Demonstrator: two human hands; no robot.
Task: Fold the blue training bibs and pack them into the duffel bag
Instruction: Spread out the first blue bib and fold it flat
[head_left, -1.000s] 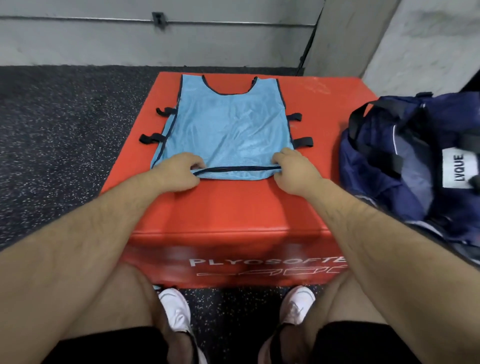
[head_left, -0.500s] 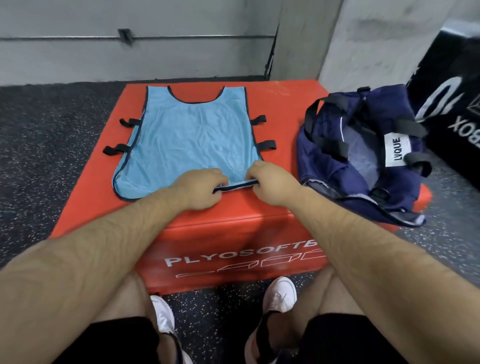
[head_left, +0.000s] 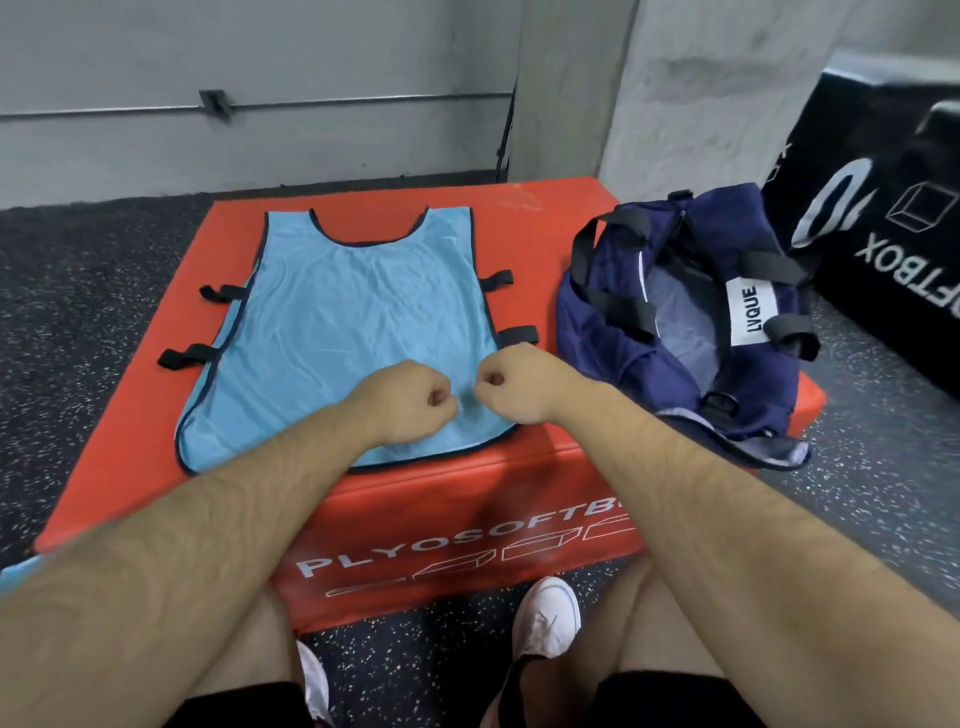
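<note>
1. Blue training bib (head_left: 363, 312): one piece, light blue with dark edging; lies spread flat on the top of the red box, neck opening toward the wall, hem toward the person; two black side straps (head_left: 182, 356) stick out at each side.
2. Red box (head_left: 156, 415): soft plyo box on the speckled floor (head_left: 78, 291); white lettering "PLYOSOFTB..." on its near face; carries the bib on its left part and the duffel bag on its right end.
3. Duffel bag (head_left: 613, 353): navy, black handles, mouth gaping open and showing a pale lining; white label (head_left: 750, 312) reading "LVQUE"; just beside the bib's right edge, not touching it; its near end hangs over the box's edge.
4. Left hand (head_left: 410, 397): fingers curled into a fist over the bib's lower middle; no cloth shows in its grasp.
5. Right hand (head_left: 511, 387): likewise a fist, over the bib's lower right; close to the left hand, with a narrow gap of blue cloth between them; nothing visibly held.
6. Black box (head_left: 883, 208): white markings; stands on the floor beyond the bag.
7. White shoes (head_left: 550, 618): on the floor against the box's near face.
</note>
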